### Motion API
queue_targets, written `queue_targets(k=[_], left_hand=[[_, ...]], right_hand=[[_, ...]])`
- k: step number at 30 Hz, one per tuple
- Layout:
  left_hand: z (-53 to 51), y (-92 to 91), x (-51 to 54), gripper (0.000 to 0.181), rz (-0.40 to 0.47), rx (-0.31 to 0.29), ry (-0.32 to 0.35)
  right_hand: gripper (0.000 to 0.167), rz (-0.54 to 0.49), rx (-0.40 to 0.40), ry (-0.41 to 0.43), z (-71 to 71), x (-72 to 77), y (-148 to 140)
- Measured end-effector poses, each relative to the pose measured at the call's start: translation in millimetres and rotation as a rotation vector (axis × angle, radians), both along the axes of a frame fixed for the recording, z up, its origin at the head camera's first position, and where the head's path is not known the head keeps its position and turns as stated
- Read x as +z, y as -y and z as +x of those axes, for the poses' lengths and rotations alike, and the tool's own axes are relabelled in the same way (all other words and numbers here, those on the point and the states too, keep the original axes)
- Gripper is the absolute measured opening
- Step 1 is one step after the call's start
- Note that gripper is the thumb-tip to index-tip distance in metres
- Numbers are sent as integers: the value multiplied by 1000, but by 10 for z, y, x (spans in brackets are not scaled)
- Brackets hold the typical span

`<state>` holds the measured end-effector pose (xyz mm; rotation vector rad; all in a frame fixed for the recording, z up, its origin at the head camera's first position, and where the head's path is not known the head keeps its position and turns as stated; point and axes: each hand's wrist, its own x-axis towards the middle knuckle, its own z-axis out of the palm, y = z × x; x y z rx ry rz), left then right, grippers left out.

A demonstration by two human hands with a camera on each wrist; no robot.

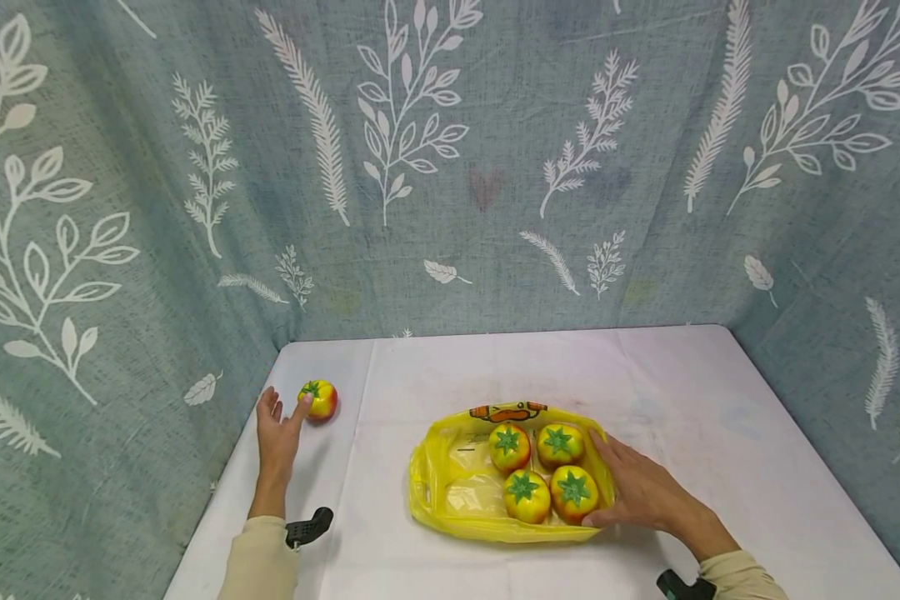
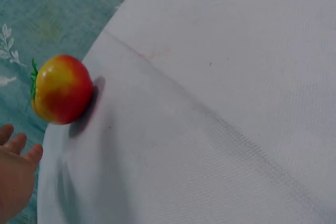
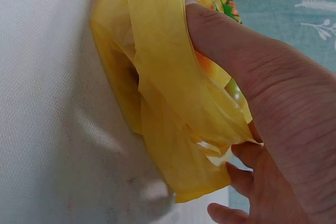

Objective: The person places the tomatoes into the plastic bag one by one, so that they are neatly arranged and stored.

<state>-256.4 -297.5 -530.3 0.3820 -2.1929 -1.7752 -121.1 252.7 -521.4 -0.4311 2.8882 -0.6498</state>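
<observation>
My left hand [image 1: 277,433] reaches toward a red-and-yellow tomato [image 1: 322,406] at the table's far left, its fingers spread. From the head, the thumb tip overlaps the tomato's edge; the left wrist view shows a gap between the fingers [image 2: 32,153] and the tomato [image 2: 64,90]. My right hand [image 1: 641,487] holds the right end of a yellow plastic bag [image 1: 427,467], which lies with its mouth spread upward. Several similar tomatoes [image 1: 525,497] with green star-shaped tops sit in the bag's right half. In the right wrist view, the thumb lies over the bag's edge [image 3: 163,51].
A white cloth covers the table [image 1: 390,375], with a crease running along its left part. Green-grey curtain fabric [image 1: 487,275] with white leaf prints stands behind the table and along both sides. Each wrist wears a black camera mount [image 1: 311,527].
</observation>
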Motion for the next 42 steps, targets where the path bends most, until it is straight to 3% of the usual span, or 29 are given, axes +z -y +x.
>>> queue_targets(k=[16, 33, 42], left_hand=[[-92, 32, -171, 99, 50, 29, 102], [-149, -31, -219, 99, 57, -56, 112], [-160, -130, -250, 100, 7, -125, 131]], right_hand=[[132, -1, -14, 24, -6, 3, 1], [133, -8, 0, 33, -32, 33, 28], [134, 3, -11, 53, -8, 47, 13]])
